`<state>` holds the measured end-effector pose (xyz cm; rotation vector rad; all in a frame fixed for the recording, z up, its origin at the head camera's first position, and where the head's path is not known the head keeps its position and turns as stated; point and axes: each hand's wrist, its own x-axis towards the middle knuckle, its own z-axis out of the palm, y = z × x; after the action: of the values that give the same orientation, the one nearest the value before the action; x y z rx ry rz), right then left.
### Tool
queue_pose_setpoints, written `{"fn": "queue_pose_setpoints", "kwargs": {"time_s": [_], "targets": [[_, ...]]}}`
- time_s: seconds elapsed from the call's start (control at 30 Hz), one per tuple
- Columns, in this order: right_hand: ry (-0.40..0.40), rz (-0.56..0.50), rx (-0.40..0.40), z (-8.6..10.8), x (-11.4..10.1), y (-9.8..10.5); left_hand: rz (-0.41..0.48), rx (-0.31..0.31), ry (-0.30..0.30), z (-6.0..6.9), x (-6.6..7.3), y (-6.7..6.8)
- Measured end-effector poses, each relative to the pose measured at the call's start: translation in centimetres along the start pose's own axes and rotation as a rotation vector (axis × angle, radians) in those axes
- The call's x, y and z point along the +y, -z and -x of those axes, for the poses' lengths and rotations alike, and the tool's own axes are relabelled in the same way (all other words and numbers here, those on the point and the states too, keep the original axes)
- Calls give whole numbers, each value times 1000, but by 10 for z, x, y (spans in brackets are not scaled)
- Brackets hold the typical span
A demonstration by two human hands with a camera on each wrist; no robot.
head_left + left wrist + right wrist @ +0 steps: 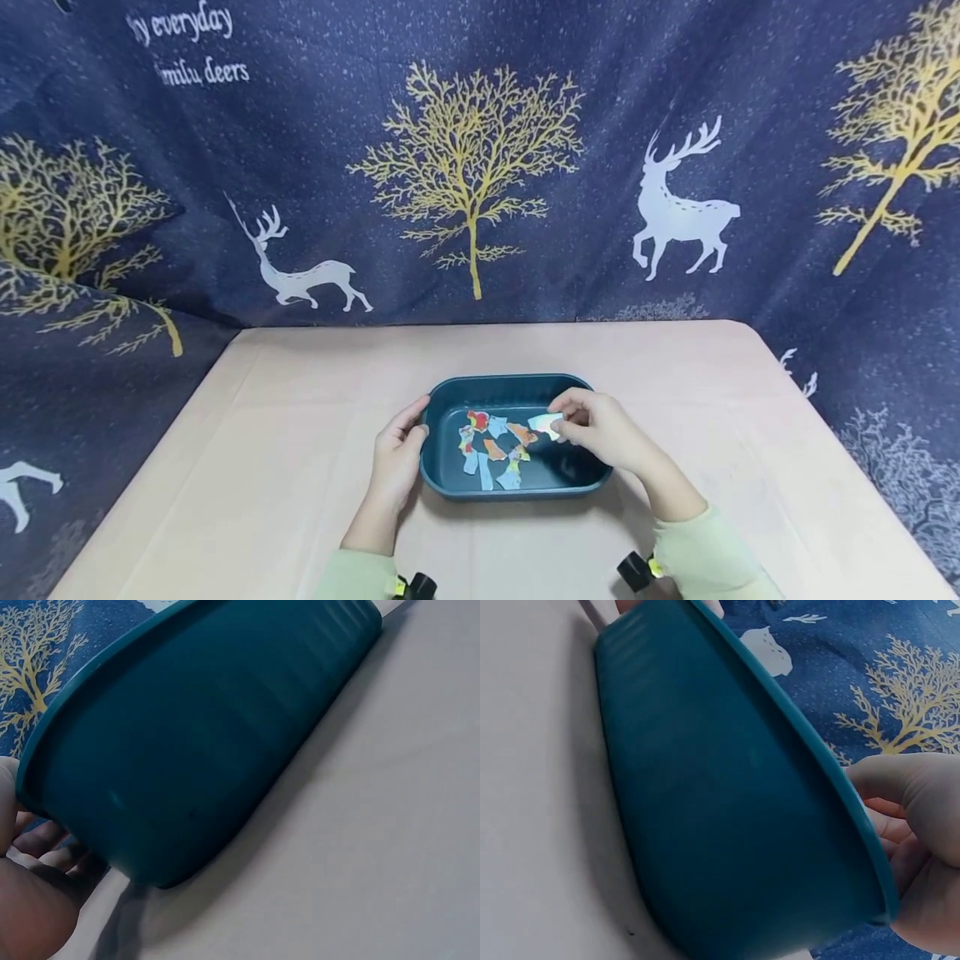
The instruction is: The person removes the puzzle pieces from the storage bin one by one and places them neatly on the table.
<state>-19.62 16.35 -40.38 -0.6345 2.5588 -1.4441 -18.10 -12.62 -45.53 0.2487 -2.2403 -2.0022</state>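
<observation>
A dark teal oval basin (517, 495) stands on the table, with torn colored paper pieces (493, 450) scattered on its floor. My left hand (397, 458) grips the basin's left end, thumb at the rim and fingers along the outer wall. Over the basin's right part, my right hand (603, 427) pinches a pale paper piece (545, 424) between thumb and fingers. In the left wrist view the left hand (37, 892) is at the basin wall (172, 750). The right wrist view shows the right hand (922, 832) beyond the rim; its fingertips are hidden behind the basin wall (727, 787).
The table (300, 467) has a light pinkish cover. Behind it hangs a dark blue cloth (315, 167) printed with golden trees and white deer. A small black device (636, 572) is at the right wrist, another (422, 586) at the left.
</observation>
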Motion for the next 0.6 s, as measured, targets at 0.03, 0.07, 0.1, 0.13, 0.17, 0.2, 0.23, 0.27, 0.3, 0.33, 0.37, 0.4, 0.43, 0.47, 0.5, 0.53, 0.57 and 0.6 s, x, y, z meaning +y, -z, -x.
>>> {"fn": "queue_pose_setpoints", "kwargs": {"time_s": [0.03, 0.07, 0.1, 0.13, 0.17, 0.2, 0.23, 0.27, 0.3, 0.33, 0.37, 0.4, 0.43, 0.47, 0.5, 0.53, 0.57, 0.6], "targets": [[-1, 1, 4, 0, 0, 1, 0, 5, 1, 0, 0, 1], [-1, 0, 6, 0, 0, 1, 2, 10, 2, 0, 1, 1], [0, -3, 7, 0, 0, 2, 5, 12, 3, 0, 1, 2], [-3, -2, 9, 0, 1, 2, 10, 13, 1, -1, 1, 2], [-5, -6, 10, 0, 1, 3, 14, 15, 0, -1, 1, 1], [-8, -12, 9, 0, 2, 4, 11, 18, -1, -1, 1, 1], [-11, -18, 9, 1, 2, 4, 8, 22, -4, 0, 1, 1], [-14, -25, 9, 1, 2, 4, 3, 28, -6, 0, 1, 2], [-18, -32, 9, 2, 2, 5, -1, 35, -7, 0, 1, 2], [-23, -39, 11, 2, 2, 5, -2, 42, -9, 0, 1, 3], [-27, -45, 14, 2, 2, 5, -2, 49, -10, 0, 0, 4], [-30, -51, 17, 2, 2, 6, -1, 55, -13, -1, 0, 5], [-33, -55, 20, 2, 1, 6, 4, 62, -14, -1, 0, 7], [-32, -58, 25, 2, 1, 7, 6, 67, -13, -2, 0, 8], [-31, -63, 28, 2, 0, 7, 9, 70, -11, -3, 0, 9], [-29, -62, 33, 1, 0, 8, 13, 71, -10, -4, 0, 10], [-27, -62, 37, 1, 0, 9, 14, 73, -8, -4, 1, 11], [-26, -69, 39, 0, 0, 9, 15, 74, -7, -5, 1, 12]]}}
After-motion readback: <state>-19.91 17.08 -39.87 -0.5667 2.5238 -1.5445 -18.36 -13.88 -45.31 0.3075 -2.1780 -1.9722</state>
